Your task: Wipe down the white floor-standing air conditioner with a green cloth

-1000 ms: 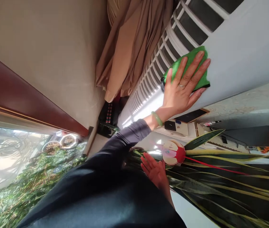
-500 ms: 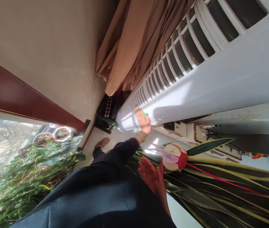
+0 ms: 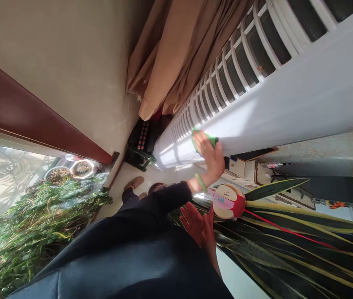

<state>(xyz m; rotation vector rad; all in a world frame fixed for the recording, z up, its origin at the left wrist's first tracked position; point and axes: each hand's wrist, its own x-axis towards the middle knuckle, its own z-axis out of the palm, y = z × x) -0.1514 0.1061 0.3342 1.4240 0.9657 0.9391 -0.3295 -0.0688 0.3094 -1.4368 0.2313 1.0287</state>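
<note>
The picture lies on its side, with the floor to the left. My right hand (image 3: 209, 160) presses a green microfiber cloth (image 3: 206, 140) against the white body of a tall tower fan (image 3: 257, 101), close to its slatted grille. A jade bangle (image 3: 200, 182) circles that wrist below a dark sleeve (image 3: 170, 199). My left hand (image 3: 196, 226) is open with its fingers apart and holds nothing. It sits right beside a round cream and red ball (image 3: 228, 202), and I cannot tell if they touch.
Long snake plant leaves (image 3: 288, 226) spread behind the ball. A tan curtain (image 3: 170, 54) hangs beyond the fan. A black stool (image 3: 140, 145) stands near the fan's base, by a brown shoe (image 3: 134, 182). Leafy plants (image 3: 33, 216) show through a window (image 3: 8, 166) under a dark red frame (image 3: 29, 120).
Over the last second my right hand and the cloth slid along the fan toward its base, then shifted back slightly. The hand now sits more edge-on. My left hand has barely moved.
</note>
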